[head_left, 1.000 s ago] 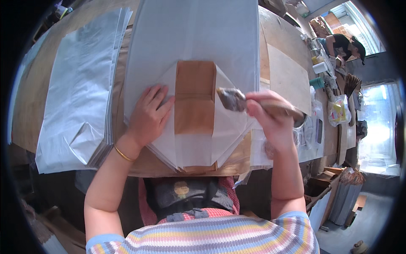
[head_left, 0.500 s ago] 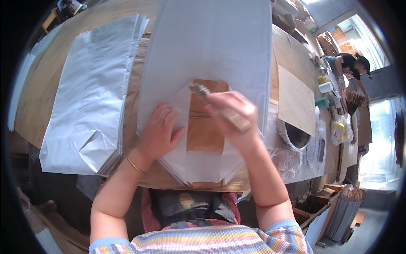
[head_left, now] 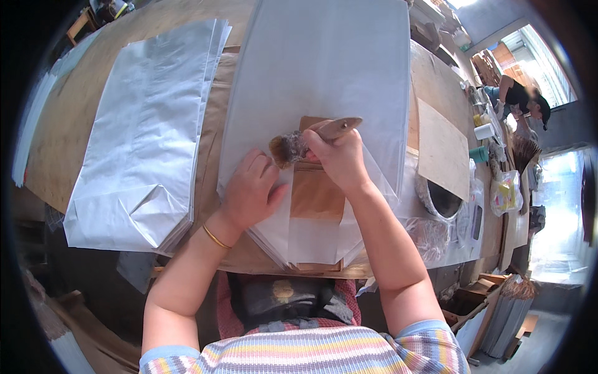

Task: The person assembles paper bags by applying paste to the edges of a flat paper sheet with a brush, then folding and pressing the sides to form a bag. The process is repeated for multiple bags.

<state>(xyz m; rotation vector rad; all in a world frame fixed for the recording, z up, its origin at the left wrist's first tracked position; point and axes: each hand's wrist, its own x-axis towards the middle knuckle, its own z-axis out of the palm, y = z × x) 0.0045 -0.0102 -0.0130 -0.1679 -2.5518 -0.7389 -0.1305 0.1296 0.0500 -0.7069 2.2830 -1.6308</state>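
A stack of large white paper bags (head_left: pixel 324 68) lies in front of me, its near end folded into a pointed shape around a brown paper patch (head_left: pixel 317 194). My right hand (head_left: pixel 336 153) grips a paint brush (head_left: pixel 341 128) by its wooden handle. The brush's brown bristles point left and hang over the upper left of the patch; I cannot tell whether they touch it. Flat on the white paper left of the patch lies my left hand (head_left: pixel 252 190), fingers stretched and holding nothing. Its fingertips are close to the bristles.
Another stack of white bags (head_left: pixel 143 131) with folded ends lies on the wooden table (head_left: pixel 47 168) at left. To the right, a flat board (head_left: pixel 443 149) partly covers a round dark container (head_left: pixel 441 202). A plastic bag (head_left: pixel 506 193) and another person (head_left: pixel 523 100) are farther right.
The brush has swung round: its bristles now point left and its handle up to the right. My right hand has turned with it. My left hand stays on the paper; the whole view has shifted slightly.
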